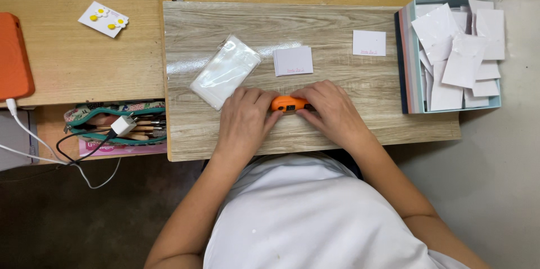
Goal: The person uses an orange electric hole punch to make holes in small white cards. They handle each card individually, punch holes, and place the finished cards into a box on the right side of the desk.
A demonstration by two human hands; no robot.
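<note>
Both hands hold one small orange tool (288,104) between them. Left hand (245,117) curls its fingers on the tool's left end, and right hand (333,110) covers its right end. That tool lies near the front edge of the wooden board (337,24), about the middle. Just behind the hands sit a clear plastic bag (225,71) and a small stack of white cards (293,60). One single card (369,43) lies farther right. By the board's right edge stands a box of white cards (413,50).
</note>
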